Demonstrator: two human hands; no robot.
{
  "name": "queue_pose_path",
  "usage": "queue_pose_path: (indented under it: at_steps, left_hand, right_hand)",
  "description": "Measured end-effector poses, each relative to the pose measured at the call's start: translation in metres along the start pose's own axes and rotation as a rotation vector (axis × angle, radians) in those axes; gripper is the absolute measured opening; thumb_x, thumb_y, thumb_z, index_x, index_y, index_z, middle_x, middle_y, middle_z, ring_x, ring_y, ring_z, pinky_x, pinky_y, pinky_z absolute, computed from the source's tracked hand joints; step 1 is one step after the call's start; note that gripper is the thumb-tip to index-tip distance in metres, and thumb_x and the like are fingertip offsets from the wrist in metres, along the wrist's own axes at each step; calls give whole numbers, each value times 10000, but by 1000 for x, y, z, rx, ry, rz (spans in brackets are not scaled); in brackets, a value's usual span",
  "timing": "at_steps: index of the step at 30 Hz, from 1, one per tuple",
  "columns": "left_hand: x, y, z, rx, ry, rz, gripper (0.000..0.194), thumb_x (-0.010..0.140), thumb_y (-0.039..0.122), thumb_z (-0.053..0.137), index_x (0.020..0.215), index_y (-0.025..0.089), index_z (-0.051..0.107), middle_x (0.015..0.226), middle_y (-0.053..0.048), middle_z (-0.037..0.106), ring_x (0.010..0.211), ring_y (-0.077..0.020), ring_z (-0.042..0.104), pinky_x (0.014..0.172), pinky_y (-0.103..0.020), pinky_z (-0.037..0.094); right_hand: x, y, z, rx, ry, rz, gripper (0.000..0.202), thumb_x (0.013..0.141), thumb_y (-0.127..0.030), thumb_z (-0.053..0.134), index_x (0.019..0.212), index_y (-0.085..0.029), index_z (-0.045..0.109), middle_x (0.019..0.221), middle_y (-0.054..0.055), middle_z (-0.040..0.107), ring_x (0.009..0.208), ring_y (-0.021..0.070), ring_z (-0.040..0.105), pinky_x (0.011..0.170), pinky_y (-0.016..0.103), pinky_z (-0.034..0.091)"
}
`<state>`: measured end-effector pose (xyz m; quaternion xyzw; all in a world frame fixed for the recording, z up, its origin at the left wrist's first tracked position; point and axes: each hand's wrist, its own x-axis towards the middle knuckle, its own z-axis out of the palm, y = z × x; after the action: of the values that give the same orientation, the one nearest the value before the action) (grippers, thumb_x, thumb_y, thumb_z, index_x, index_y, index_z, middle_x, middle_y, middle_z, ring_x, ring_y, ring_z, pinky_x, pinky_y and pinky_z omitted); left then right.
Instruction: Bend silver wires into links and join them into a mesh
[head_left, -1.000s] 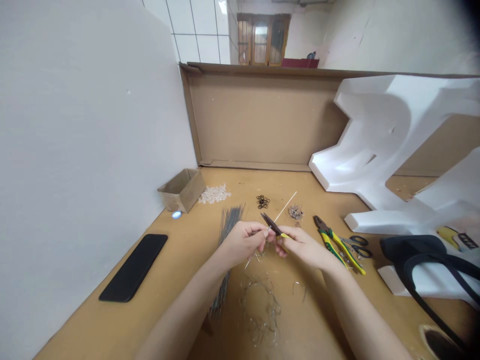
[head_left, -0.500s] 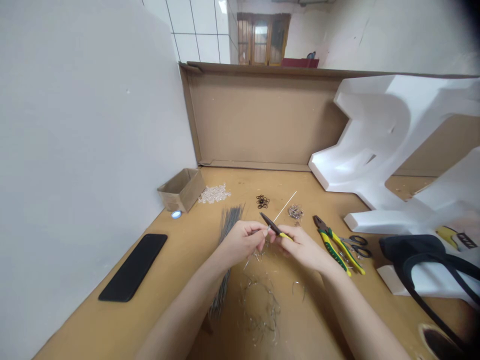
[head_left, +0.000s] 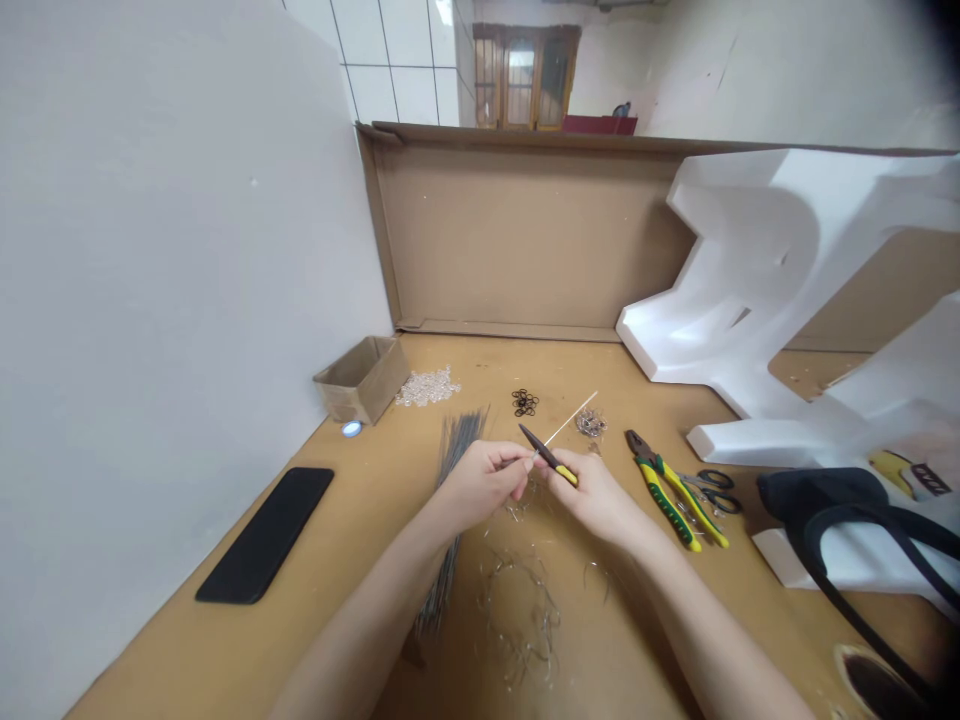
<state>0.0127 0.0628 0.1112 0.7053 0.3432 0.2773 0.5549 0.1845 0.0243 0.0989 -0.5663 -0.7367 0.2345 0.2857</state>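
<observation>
My left hand (head_left: 491, 480) is closed, its thumb and forefinger pinching a thin metal wire (head_left: 571, 418) near the pliers' jaws. The wire's straight free end points up and to the right. My right hand (head_left: 581, 490) is wrapped around long-nose pliers (head_left: 541, 447) with a yellow and black handle, whose dark tips point up and left across the wire. Whether the jaws grip the wire is too small to tell. Under my left forearm lies a bundle of straight grey wires (head_left: 450, 540). Bent wire pieces (head_left: 521, 620) form a loose tangle below my hands.
Beyond my hands are black rings (head_left: 525, 402), silver rings (head_left: 591, 422) and clear beads (head_left: 429, 386) beside a small box (head_left: 364, 385). Larger pliers (head_left: 671, 490) and scissors (head_left: 714, 490) lie at right, near white foam (head_left: 720, 290). A black phone (head_left: 266, 535) lies left.
My right hand and the pliers have turned slightly, showing more of the yellow handle. The wire's free end has swung a little down and to the right. My left hand stays in place.
</observation>
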Motion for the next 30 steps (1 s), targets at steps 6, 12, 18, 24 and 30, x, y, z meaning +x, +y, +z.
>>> queue_pose_path:
  at_steps: [6,12,18,24,30]
  left_hand:
    - [5,-8,3,107,58,53,271,810,267,420,614,132,550,478,48,434,384,-42,337,397,-171,274]
    - [8,-8,3,248,94,161,289,835,274,392,646,139,564,494,42,446,448,-68,387,470,-186,315]
    - [2,0,-4,530,82,366,292,854,242,376,659,151,575,595,7,515,573,-97,448,553,-198,327]
    - [16,-22,4,316,103,93,253,817,256,390,655,149,552,496,34,495,439,-79,419,473,-187,318]
    - [22,-26,5,292,108,144,279,835,294,380,685,146,563,522,33,477,449,-78,401,478,-192,315]
  right_hand:
    - [4,4,16,-233,162,89,180,793,-249,424,739,-183,582,538,-11,520,486,112,417,511,214,281]
    - [6,6,11,-158,180,85,193,790,-251,432,652,-173,542,517,-25,452,490,103,378,509,219,270]
    - [1,9,-5,315,-249,-5,296,872,-376,341,864,-161,545,513,-61,398,411,79,354,450,202,283]
    - [11,13,23,-478,272,153,129,767,-243,456,769,-174,565,708,38,595,609,146,507,533,229,265]
    - [11,22,20,-300,241,139,198,817,-293,422,767,-163,563,691,41,584,592,139,502,524,221,276]
